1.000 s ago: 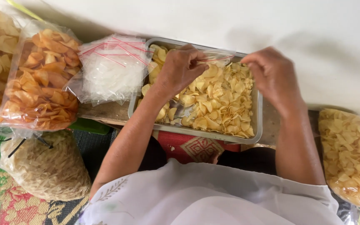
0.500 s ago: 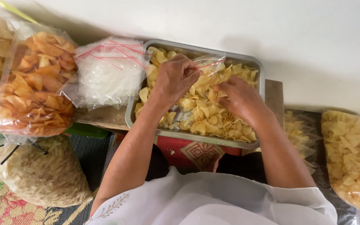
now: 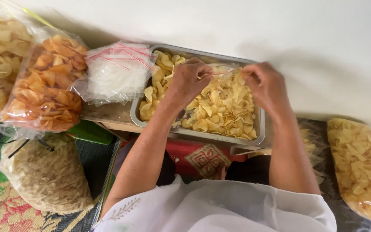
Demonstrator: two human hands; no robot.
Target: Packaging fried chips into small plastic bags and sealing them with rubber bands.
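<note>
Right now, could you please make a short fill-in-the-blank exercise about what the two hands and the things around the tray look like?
1. Both hands, the left hand and the right hand, hold a small clear ____ over the tray.
2. The metal tray is full of pale yellow ____.
3. The stack of empty clear bags lies to the ____ of the tray.
4. The big bag of orange chips is made of clear ____.

Missing words: bag; chips; left; plastic

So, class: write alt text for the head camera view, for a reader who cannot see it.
Two bare hands, left hand and right hand, hold a small clear plastic bag with a red strip over a rectangular metal tray of pale yellow chips. A stack of empty clear bags and a bag of orange chips lie alongside.
</note>
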